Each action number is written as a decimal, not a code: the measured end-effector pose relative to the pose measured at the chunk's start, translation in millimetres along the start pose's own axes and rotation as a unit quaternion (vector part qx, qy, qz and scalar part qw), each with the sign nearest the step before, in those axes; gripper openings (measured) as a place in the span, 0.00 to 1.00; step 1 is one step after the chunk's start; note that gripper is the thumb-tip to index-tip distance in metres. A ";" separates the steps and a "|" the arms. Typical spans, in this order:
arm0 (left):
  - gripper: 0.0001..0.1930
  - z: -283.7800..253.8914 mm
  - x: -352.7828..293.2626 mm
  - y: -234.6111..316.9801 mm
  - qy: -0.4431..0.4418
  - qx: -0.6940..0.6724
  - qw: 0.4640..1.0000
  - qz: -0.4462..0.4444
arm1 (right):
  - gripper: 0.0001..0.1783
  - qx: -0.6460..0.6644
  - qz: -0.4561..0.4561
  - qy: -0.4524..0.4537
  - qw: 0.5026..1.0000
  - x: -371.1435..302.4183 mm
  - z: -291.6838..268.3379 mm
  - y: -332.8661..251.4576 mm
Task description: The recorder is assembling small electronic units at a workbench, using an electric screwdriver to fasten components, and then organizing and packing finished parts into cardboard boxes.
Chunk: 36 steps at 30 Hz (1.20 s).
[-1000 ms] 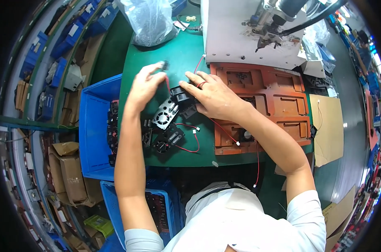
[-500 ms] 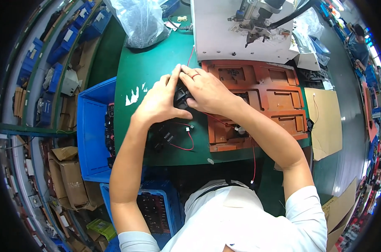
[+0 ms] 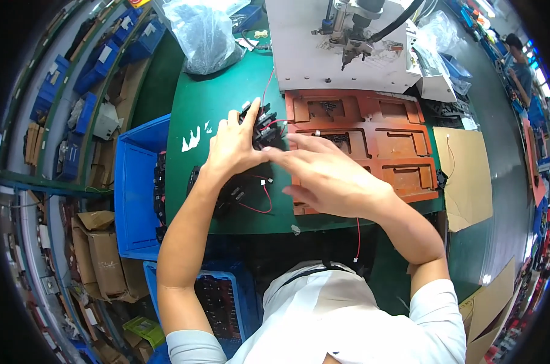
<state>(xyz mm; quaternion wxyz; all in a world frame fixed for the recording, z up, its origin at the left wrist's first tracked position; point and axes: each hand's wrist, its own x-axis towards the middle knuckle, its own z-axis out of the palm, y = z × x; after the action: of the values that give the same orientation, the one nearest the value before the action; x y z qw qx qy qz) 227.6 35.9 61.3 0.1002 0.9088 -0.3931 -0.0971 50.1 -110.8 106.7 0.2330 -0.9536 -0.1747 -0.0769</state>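
Note:
My left hand curves round the left side of several black plastic parts grouped on the green bench, its thumb near their front. Thin red wires trail from the parts; one white connector lies over the orange fixture. My right hand hovers over that fixture's left edge, fingers spread, nothing visible in it. Closer to me, beside my left forearm, lie more black parts with a red wire. The orange fixture has recessed pockets, some with small dark screws.
A white machine with a driver head stands behind the fixture. Blue bins with black parts sit left and below the bench. A plastic bag is at the back left, cardboard at right. A person is far right.
My right hand has come off the black parts, moving right and toward me, with its fingers spreading. My left hand stays at the parts, which are now more exposed.

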 end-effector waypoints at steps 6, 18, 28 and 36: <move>0.46 -13.5 21.0 -36.2 -0.010 -0.495 0.867 -0.060 | 0.33 0.207 0.136 0.035 0.968 -33.9 -13.2 7.1; 0.26 -70.9 -228.5 -125.1 0.352 -0.701 0.619 -0.033 | 0.37 -0.067 -0.060 -0.095 0.991 53.1 48.2 -32.9; 0.45 194.8 -610.0 -83.2 0.361 -0.556 0.415 -0.624 | 0.36 0.125 0.089 -0.138 0.979 65.2 54.0 31.2; 0.47 278.4 -685.7 -94.2 0.366 -0.473 0.300 -0.743 | 0.31 0.146 0.117 -0.129 0.974 72.5 50.5 66.0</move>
<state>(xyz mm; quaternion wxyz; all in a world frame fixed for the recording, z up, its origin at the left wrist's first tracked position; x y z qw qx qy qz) -238.9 572.9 -163.6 0.5318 0.5531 0.6398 0.0435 145.0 -120.2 51.3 0.3524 -0.9250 -0.0999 0.1013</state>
